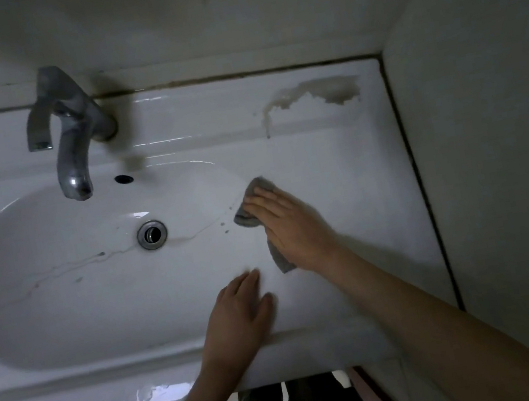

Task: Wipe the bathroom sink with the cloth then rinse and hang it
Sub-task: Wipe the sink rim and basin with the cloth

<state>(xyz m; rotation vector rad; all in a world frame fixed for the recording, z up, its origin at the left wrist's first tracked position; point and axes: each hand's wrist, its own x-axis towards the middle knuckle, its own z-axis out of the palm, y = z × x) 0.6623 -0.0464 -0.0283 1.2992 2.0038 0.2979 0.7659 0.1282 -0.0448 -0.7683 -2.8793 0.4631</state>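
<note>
Nearest to the person, the left hand (239, 311) lay flat on the front rim of the sink (331, 345), with fingers straight and holding nothing; it seemed to be there as a support, so that the body could lean forward over the basin. A little farther, the right hand (291, 227) pressed the grey cloth (255, 186) against the right side of the sink, just where the basin wall meets the flat rim. The fingers were stretched out over the cloth and did not curl round it, which spreads the pressure for wiping. The light was weak, so the thumb probably lay flat too, but this could not be seen for sure. One corner of the cloth hung out below the palm and a folded edge showed in front of the fingertips.

Beyond the hands, thin dark streaks (69, 266) ran across the basin floor on both sides of the drain (152, 234), so the wiping step was, in my judgement, not finished. Behind the drain stood the metal faucet (71, 137), with its spout over the basin and a small overflow hole (123, 178) beside it. No water ran, which fits with rinsing being a later step. At the far right, on the back ledge near the wall (482, 96), a brownish stain (319, 93) was not yet wiped
</note>
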